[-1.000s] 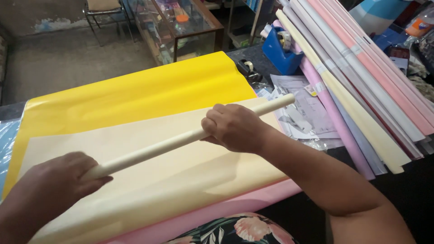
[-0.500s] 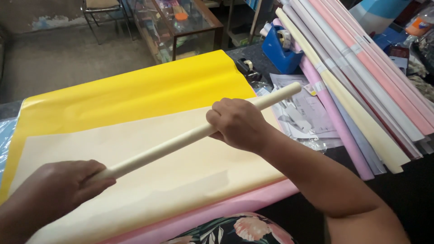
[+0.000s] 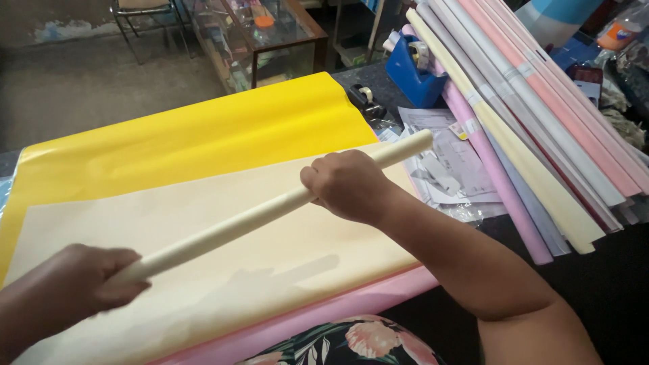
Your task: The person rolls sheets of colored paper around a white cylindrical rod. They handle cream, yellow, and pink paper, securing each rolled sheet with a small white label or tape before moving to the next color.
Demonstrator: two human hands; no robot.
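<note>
From the head camera, looking down over the person's forearms, both hands are closed on one thing: a long cream paper roll [image 3: 270, 213], held off the sheets below and slanting from low on the left to high on the right. The left hand [image 3: 74, 284] is wrapped around the near, lower end, fingers curled right over it so the end is hidden inside the fist; the right hand [image 3: 348, 184] is clenched around the roll further up, knuckles uppermost, leaving a short stretch sticking out beyond it. Gripped at two well-spaced points like this, the thin tube seems kept straight and tight rather than left to sag or unwind. Directly beneath the hands lies a flat cream sheet [image 3: 223, 284], with a yellow sheet [image 3: 189, 142] spread beyond it, away from the person, and a pink sheet [image 3: 324, 318] showing along the near edge, just under the right forearm. To the right of the right hand, a bank of rolled papers [image 3: 534, 115] in pink, cream, lilac and white lies side by side on the dark counter [image 3: 608, 284], with loose printed slips [image 3: 449, 162] between them and the hand. Beyond the right hand stand a blue tape dispenser [image 3: 412, 71] and, further off, a glass cabinet [image 3: 270, 40].
</note>
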